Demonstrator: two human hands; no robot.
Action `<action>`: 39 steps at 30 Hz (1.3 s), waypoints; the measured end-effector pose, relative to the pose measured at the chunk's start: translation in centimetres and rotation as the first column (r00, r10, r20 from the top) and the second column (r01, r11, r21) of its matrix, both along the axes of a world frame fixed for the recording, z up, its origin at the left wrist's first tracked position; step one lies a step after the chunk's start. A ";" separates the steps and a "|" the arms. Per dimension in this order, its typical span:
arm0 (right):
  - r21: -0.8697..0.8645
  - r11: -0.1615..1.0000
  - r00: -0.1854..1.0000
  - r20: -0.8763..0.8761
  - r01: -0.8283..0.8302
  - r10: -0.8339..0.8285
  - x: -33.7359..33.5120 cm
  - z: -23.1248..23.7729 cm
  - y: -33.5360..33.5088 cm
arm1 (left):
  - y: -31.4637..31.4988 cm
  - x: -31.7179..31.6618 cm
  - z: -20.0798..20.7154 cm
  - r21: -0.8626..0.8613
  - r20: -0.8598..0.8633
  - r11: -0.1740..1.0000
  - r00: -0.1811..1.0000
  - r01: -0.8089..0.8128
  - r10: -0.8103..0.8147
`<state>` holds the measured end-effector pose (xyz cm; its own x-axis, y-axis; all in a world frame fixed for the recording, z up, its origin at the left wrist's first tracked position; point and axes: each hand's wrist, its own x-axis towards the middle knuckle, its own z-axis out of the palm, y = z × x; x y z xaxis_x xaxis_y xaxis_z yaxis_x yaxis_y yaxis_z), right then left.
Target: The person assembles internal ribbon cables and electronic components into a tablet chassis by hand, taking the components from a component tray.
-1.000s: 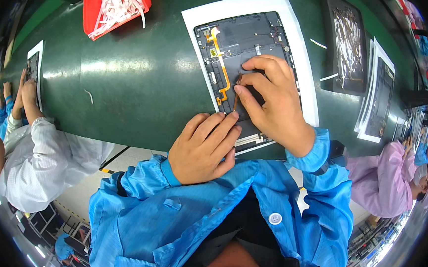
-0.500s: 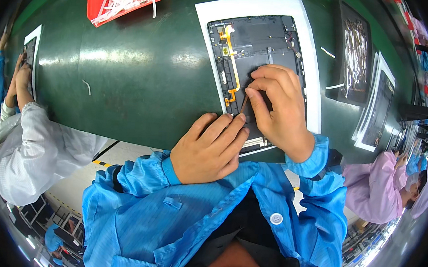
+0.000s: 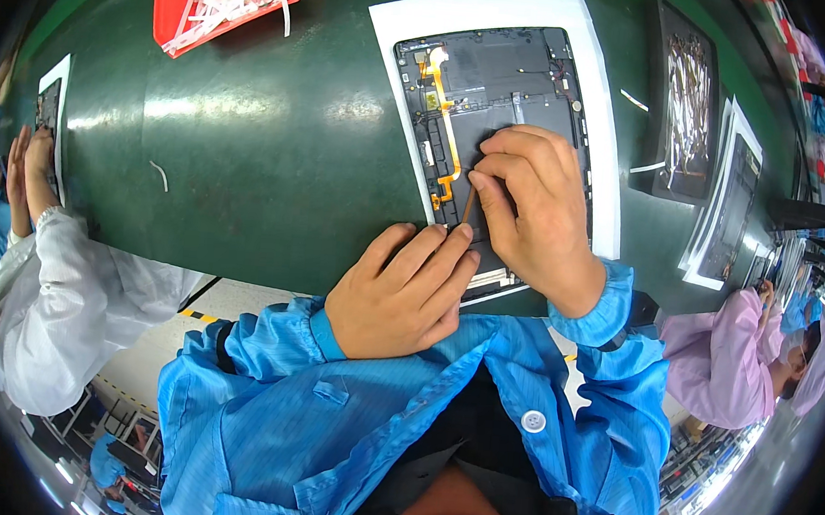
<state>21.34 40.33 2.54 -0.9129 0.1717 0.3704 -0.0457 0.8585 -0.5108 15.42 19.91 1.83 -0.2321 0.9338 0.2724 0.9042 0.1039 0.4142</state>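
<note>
A black tablet-like housing [image 3: 488, 62] lies on a white sheet [image 3: 605, 166] in front of me, with an orange flex cable [image 3: 452, 136] running down its left part. My right hand [image 3: 541, 204] is over the housing's middle, thumb and index finger pinched on a thin brown strip [image 3: 469, 205]. The strip slants down to the fingertips of my left hand [image 3: 401, 290]. That hand rests at the housing's lower left edge, fingers stretched out, the index fingertip at the strip's lower end. What lies beneath both hands is hidden.
A red bin [image 3: 168, 25] of pale strips stands at the far left on the green table [image 3: 246, 179]. To the right are a black tray [image 3: 658, 169] of thin strips and another housing [image 3: 728, 227] on white sheets. Co-workers sit at both sides; loose strips lie about.
The red bin and the table's left part sit slightly further left in the picture. My hands have barely moved. At left, the co-worker's hands have shifted.
</note>
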 end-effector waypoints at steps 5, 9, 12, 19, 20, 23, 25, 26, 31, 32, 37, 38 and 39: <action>0.004 1.000 1.000 -0.016 -0.005 0.005 0.0 -0.1 -0.1 | -0.1 0.0 0.0 0.017 -0.027 1.000 1.000 -0.005 0.005; 0.074 0.997 0.999 0.032 0.029 -0.031 0.6 0.7 -0.1 | -0.2 0.3 0.2 0.016 0.038 0.999 0.999 -0.034 0.033; 0.052 0.999 0.992 0.127 0.015 -0.021 1.4 1.9 -0.4 | -0.3 -0.1 0.6 0.007 0.188 1.000 0.982 -0.022 0.020; -0.010 0.984 0.984 0.002 0.179 -0.179 0.0 0.4 0.4 | 0.3 -3.3 6.0 -0.161 0.933 0.915 -0.359 -0.369 0.019; -0.005 0.984 0.984 -0.028 0.177 -0.177 -0.1 0.5 0.5 | 0.6 -4.4 6.4 -0.141 0.943 0.917 -0.333 -0.374 0.009; -0.123 0.977 0.980 -0.073 0.176 -0.186 -0.3 0.1 0.7 | 0.6 -8.1 5.7 -0.244 0.790 0.931 -0.612 -0.272 0.029; -0.153 0.974 0.978 -0.096 0.170 -0.186 0.0 -0.8 1.0 | 1.1 -8.2 3.4 -0.246 0.829 0.927 -0.558 -0.282 0.050; -0.194 0.963 0.975 -0.084 0.186 -0.205 -0.2 -0.8 1.2 | 1.7 -8.4 2.8 -0.276 0.844 0.923 -0.527 -0.269 0.099; -0.340 0.922 0.963 -0.124 0.186 -0.240 0.9 1.0 0.2 | 5.7 -5.1 0.6 -0.071 0.970 0.910 0.186 -0.408 0.159; -0.323 0.931 0.956 -0.175 0.171 -0.236 1.0 1.4 0.1 | 5.6 -4.5 1.0 0.055 0.919 0.874 0.368 -0.483 0.145; -0.223 0.947 0.887 -0.352 0.232 -0.300 4.2 3.0 1.1 | -0.7 -9.1 6.0 0.102 0.950 0.674 0.273 -0.732 0.153; -0.222 0.936 0.880 -0.333 0.274 -0.337 5.1 3.2 1.1 | -2.9 -12.2 6.0 0.259 0.875 0.628 0.454 -0.734 0.169; -0.122 0.951 0.896 -0.317 0.286 -0.310 5.1 3.2 1.6 | -4.8 -15.3 6.3 0.306 0.844 0.571 0.494 -0.762 0.207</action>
